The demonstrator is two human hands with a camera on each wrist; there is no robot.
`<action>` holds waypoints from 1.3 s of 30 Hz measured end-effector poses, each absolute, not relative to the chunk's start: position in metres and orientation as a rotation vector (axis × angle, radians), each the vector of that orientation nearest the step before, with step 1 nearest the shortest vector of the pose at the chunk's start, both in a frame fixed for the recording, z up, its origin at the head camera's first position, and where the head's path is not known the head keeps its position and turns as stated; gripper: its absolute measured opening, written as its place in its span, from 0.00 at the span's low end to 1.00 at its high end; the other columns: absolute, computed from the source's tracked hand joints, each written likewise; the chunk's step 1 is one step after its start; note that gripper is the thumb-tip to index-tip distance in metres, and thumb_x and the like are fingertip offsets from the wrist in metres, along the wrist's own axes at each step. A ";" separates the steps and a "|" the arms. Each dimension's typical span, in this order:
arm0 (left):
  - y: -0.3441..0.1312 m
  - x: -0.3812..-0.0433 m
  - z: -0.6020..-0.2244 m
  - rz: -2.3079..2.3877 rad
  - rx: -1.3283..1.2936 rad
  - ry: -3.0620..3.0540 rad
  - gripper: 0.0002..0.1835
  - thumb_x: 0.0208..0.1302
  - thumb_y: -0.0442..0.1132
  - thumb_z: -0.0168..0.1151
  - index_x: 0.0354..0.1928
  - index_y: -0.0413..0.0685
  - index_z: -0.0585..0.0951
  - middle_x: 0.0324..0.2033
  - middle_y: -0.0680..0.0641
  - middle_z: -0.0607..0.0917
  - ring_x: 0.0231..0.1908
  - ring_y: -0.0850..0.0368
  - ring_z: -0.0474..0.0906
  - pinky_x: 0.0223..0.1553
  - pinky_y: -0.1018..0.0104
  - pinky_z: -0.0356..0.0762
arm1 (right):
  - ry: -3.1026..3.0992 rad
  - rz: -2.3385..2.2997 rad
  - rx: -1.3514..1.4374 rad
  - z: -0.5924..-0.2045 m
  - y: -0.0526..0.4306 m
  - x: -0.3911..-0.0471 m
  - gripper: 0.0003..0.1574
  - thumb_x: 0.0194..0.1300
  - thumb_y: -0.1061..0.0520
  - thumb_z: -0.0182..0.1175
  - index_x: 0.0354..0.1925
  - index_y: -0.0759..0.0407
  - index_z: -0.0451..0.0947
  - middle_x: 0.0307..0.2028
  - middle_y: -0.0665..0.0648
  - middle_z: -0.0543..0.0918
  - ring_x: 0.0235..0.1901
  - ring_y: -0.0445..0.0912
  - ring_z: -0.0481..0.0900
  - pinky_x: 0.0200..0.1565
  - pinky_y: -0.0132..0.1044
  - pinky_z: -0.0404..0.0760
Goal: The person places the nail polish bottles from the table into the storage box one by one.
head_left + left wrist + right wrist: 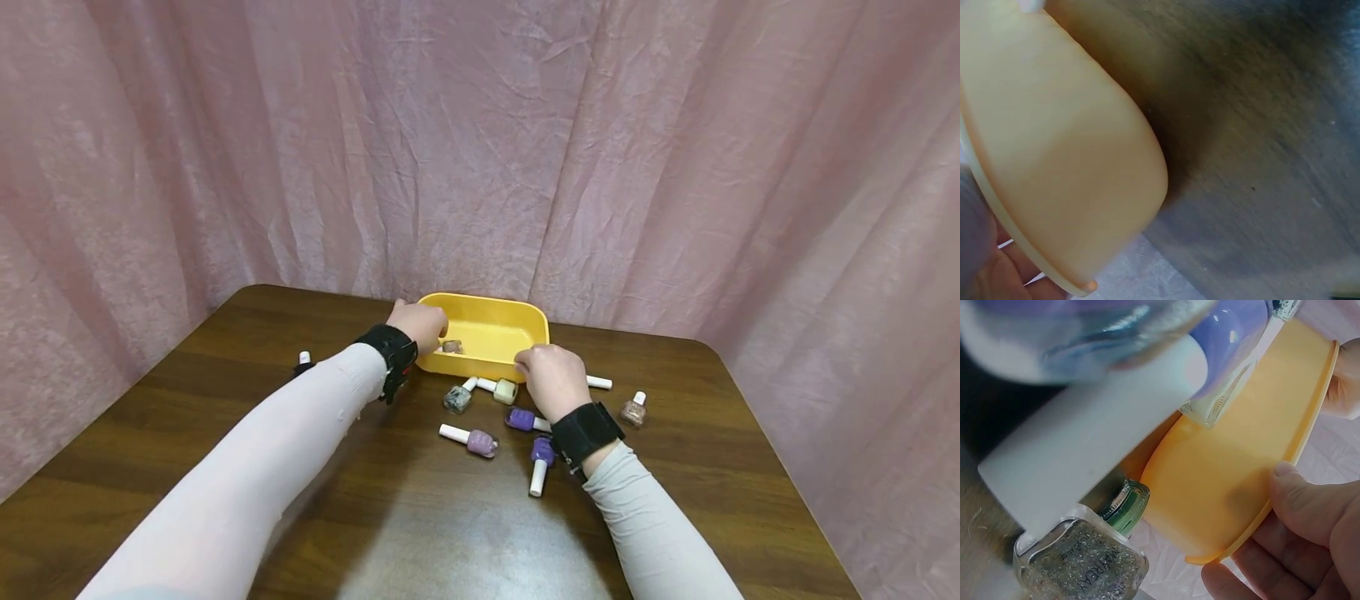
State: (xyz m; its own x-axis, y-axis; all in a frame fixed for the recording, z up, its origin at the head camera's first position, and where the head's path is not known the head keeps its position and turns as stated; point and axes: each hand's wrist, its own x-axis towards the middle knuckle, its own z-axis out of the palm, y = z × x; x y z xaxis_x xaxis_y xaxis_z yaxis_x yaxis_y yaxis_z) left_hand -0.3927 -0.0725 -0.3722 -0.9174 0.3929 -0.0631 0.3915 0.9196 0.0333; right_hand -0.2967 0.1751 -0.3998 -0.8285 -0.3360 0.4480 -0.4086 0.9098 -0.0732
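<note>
A yellow plastic bin [487,368] stands toward the back of the table. At its left end my left hand [420,323] grips the rim; in the left wrist view those fingers [1019,262] show behind the rim. My right hand [553,379] holds the front right corner, its thumb [1291,487] against the outer wall and the other fingers beyond the rim. Inside the bin lies a brown nail polish bottle [452,347], partly hidden. Just in front lie a grey glitter bottle [457,398] and a pale cream one [506,391].
Nearer me lie a lilac nail polish [482,443] and two purple ones [521,419], close to the right wrist. A gold glitter bottle [633,411] and a white cap [598,382] are to the right. Another white cap [304,357] shows beyond the left forearm. Pink curtain [480,150] hangs behind.
</note>
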 end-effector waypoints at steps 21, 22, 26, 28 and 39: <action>-0.082 -0.369 -0.391 0.014 0.749 3.304 0.22 0.83 0.49 0.63 0.69 0.45 0.83 0.66 0.44 0.85 0.69 0.41 0.79 0.74 0.41 0.67 | -2.627 0.235 0.543 -0.399 0.174 -0.296 0.09 0.72 0.59 0.75 0.31 0.51 0.90 0.25 0.51 0.84 0.28 0.52 0.86 0.33 0.54 0.84; -0.083 -0.368 -0.392 0.029 0.756 3.311 0.23 0.83 0.49 0.63 0.70 0.45 0.82 0.67 0.44 0.84 0.69 0.41 0.78 0.74 0.41 0.67 | -2.628 0.234 0.543 -0.399 0.174 -0.296 0.09 0.72 0.59 0.75 0.32 0.51 0.90 0.25 0.51 0.84 0.29 0.52 0.86 0.34 0.54 0.84; -0.087 -0.360 -0.391 0.086 0.770 3.317 0.25 0.84 0.50 0.62 0.73 0.44 0.79 0.71 0.42 0.81 0.72 0.40 0.75 0.75 0.39 0.65 | -2.639 0.232 0.542 -0.399 0.174 -0.296 0.08 0.72 0.59 0.75 0.32 0.51 0.91 0.25 0.51 0.85 0.29 0.52 0.86 0.34 0.54 0.84; -0.089 -0.354 -0.388 0.109 0.771 3.318 0.26 0.85 0.50 0.61 0.74 0.43 0.78 0.72 0.41 0.80 0.73 0.39 0.74 0.76 0.39 0.64 | -2.641 0.232 0.544 -0.399 0.174 -0.296 0.08 0.72 0.59 0.75 0.33 0.51 0.91 0.26 0.51 0.85 0.29 0.52 0.86 0.34 0.54 0.84; -0.101 -0.330 -0.383 0.048 0.924 3.405 0.30 0.83 0.51 0.64 0.76 0.39 0.76 0.73 0.38 0.79 0.73 0.36 0.75 0.76 0.37 0.65 | -2.651 0.230 0.541 -0.396 0.175 -0.297 0.09 0.73 0.59 0.74 0.32 0.52 0.90 0.27 0.52 0.86 0.30 0.52 0.86 0.35 0.53 0.84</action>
State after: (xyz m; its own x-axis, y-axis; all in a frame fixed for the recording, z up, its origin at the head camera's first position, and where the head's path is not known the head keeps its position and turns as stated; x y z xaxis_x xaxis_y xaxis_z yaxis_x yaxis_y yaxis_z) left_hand -0.3302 -0.1009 -0.3833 -0.7941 0.4815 0.3707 0.4919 0.8676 -0.0733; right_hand -0.2967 0.1750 -0.3964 -0.8347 -0.3366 0.4358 -0.4067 0.9104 -0.0759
